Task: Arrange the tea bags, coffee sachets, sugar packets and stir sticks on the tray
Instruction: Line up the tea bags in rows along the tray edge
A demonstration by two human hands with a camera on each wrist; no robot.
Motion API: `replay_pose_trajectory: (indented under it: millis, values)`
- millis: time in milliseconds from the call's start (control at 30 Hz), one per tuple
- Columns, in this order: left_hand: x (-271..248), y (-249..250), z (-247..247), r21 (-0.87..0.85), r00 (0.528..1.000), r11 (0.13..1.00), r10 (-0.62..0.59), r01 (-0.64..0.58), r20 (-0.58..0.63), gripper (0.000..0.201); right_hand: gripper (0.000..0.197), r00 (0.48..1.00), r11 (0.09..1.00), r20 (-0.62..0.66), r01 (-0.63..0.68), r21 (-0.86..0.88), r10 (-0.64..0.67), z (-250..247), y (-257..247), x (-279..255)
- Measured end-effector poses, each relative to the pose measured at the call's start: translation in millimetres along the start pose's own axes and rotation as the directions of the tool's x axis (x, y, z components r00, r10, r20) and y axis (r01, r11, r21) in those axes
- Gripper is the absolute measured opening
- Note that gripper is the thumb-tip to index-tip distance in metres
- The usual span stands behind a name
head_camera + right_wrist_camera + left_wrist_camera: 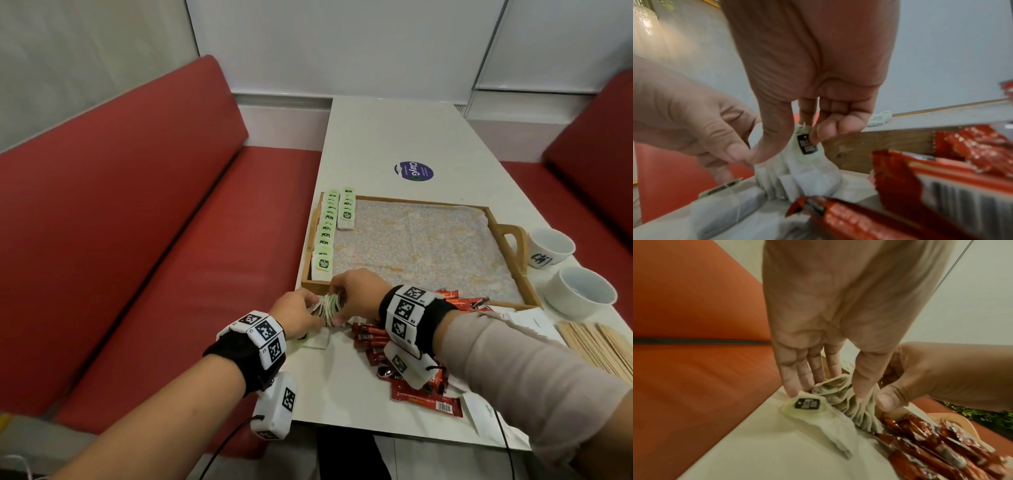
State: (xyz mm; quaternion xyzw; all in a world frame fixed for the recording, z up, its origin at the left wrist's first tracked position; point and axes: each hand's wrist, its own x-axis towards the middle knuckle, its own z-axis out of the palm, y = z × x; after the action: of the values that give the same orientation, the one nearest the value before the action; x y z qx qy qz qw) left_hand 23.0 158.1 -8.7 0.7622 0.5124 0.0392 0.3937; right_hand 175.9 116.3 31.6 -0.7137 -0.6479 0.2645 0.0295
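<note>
A wooden tray (421,202) with a speckled liner lies mid-table. Two rows of green-tagged tea bags (325,233) line its left side. Just before the tray's near left corner, both hands hold a fanned bunch of tea bags (327,306). My left hand (317,308) grips the bunch (855,408) between thumb and fingers. My right hand (337,301) pinches one tagged bag (807,146) at the bunch's top. Another tea bag (818,418) lies flat on the table under the left hand. Red coffee sachets (373,339) are piled beneath my right wrist.
Wooden stir sticks (596,346) lie at the near right, with white paper packets (524,320) beside them. Two white cups (551,246) stand right of the tray handle. Red bench seats (137,240) flank the table. A round blue sticker (413,171) sits beyond the tray.
</note>
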Motion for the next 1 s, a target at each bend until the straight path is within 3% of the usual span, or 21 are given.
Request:
replay_pose_trajectory:
  millis: [133, 300, 433, 633, 700, 800, 900, 1000]
  values:
    - [0.8, 4.4, 3.3, 0.007, 0.999, 1.000, 0.031, -0.031, -0.008, 0.046, 0.044, 0.998, 0.997, 0.040, 0.055, -0.053, -0.053, -6.9, 3.4, -3.0]
    - [1.1, 10.7, 4.5, -0.004, 0.998, 0.998, 0.058, -0.058, 0.002, 0.046, 0.026, 0.998, 0.997, 0.000, 0.070, -0.027, -0.070, -7.2, 6.9, -1.4]
    - [1.7, 9.1, 4.5, 0.003, 0.999, 0.999, 0.045, -0.045, 0.024, 0.048, 0.023, 0.997, 0.996, -0.004, 0.082, -0.030, -0.082, -14.5, 12.3, -0.1]
    - [1.6, 16.7, -3.9, 0.033, 0.990, 0.997, 0.069, -0.073, 0.120, 0.063, 0.016, 0.993, 0.995, -0.078, 0.092, 0.038, -0.089, -45.8, 21.4, -3.7]
    - [1.8, 21.8, -8.6, -0.019, 0.990, 0.996, 0.090, -0.089, 0.106, 0.066, 0.014, 0.992, 0.986, -0.085, 0.102, 0.130, -0.091, -57.4, 24.0, -4.8]
    - [0.5, 34.9, -18.3, -0.129, 0.992, 0.984, 0.125, -0.126, -0.017, 0.069, 0.020, 0.992, 0.964, -0.082, 0.112, 0.240, -0.095, -71.4, 25.2, -3.8]
    - [3.8, 50.3, -28.1, -0.237, 0.971, 0.945, 0.201, -0.227, -0.127, 0.060, 0.009, 0.989, 0.929, -0.102, 0.135, 0.346, -0.105, -80.1, 23.8, -0.1]
    - [10.0, 61.8, -34.6, -0.427, 0.951, 0.851, 0.298, -0.305, -0.085, 0.043, 0.009, 0.985, 0.881, -0.130, 0.157, 0.447, -0.110, -86.4, 20.7, 5.8]
